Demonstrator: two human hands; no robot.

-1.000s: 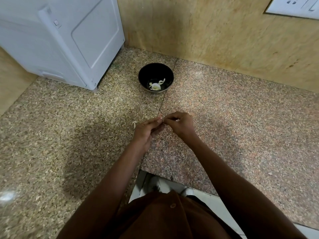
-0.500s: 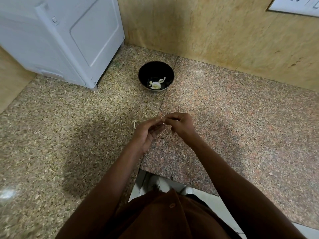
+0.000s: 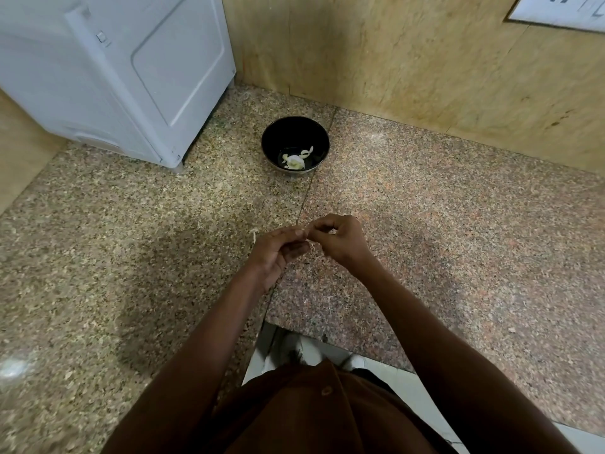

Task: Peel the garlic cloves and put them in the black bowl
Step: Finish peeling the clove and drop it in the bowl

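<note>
Head view: left hand [image 3: 278, 249] and right hand [image 3: 337, 239] meet at frame centre, fingers pinching small garlic clove [image 3: 307, 239] to strip skin; black bowl [image 3: 278, 132] waits above, holding peeled pieces.

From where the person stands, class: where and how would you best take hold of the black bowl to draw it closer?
Grip the black bowl by its near rim, reaching forward over the counter, thumb inside and fingers outside. It stands upright and open, its wall curves under, and the garlic pieces lie low in the bottom, clear of the rim. Both hands look busy now.
</note>
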